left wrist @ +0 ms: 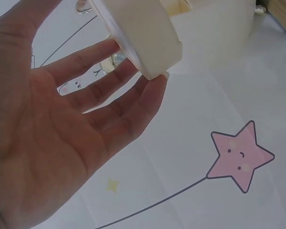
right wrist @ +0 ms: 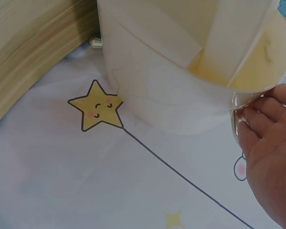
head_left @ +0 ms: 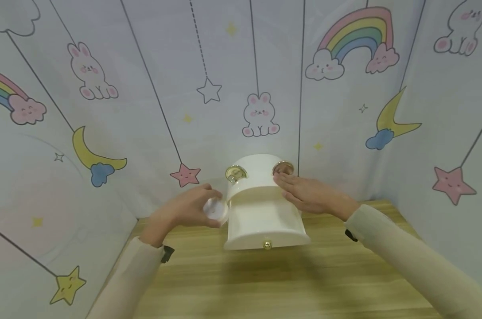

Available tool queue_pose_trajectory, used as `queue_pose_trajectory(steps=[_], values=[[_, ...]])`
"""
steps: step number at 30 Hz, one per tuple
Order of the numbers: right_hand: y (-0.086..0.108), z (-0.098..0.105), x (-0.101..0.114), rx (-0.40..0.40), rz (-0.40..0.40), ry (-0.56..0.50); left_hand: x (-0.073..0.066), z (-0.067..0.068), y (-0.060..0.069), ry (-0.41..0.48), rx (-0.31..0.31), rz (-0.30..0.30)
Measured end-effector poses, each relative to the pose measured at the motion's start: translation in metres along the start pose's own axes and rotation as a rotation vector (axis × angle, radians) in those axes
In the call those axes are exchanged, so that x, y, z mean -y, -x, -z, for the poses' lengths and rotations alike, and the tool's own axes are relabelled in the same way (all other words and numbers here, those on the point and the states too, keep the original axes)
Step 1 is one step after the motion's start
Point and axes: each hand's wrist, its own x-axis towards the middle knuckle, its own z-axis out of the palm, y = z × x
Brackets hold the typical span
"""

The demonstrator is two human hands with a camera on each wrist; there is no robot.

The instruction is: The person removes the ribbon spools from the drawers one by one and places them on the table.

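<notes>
A white rounded box [head_left: 258, 170] with a drawer [head_left: 265, 219] pulled out toward me stands on the wooden table. The drawer front carries a small gold knob [head_left: 267, 244]. Two round gold-rimmed pieces [head_left: 236, 173] sit on the box top like ears. At the box's left side, my left hand [head_left: 187, 208] holds a small round white piece [left wrist: 145, 38] by its rim, thumb and fingers curved round it; its exact kind cannot be told. My right hand [head_left: 314, 194] lies against the box's right side, fairly straight fingers touching the right ear [head_left: 284, 167].
Behind and on both sides rises a white cloth backdrop [head_left: 153, 66] printed with bunnies, stars, moons and rainbows. The wood-grain table [head_left: 265, 288] extends in front of the drawer. Dark straps [head_left: 167, 254] show at the cuffs.
</notes>
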Motion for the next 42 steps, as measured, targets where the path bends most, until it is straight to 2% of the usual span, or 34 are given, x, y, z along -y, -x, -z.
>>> queue_pose_trajectory(steps=[14,25,29,35,42], values=[[0.001,0.0,-0.002,0.006,0.005,-0.004,0.033,-0.018,0.002,0.018,0.021,0.05],[0.0,-0.001,-0.001,0.022,-0.002,-0.021,0.063,-0.033,0.007,0.027,0.021,0.128],[0.0,-0.002,-0.003,0.016,-0.013,-0.018,0.075,-0.041,0.005,0.016,0.012,0.138],[-0.001,-0.001,-0.003,0.033,-0.017,-0.026,0.092,-0.056,0.005,0.011,0.033,0.196],[-0.001,0.0,-0.002,0.029,-0.017,-0.02,0.109,-0.077,0.011,0.049,0.058,0.246]])
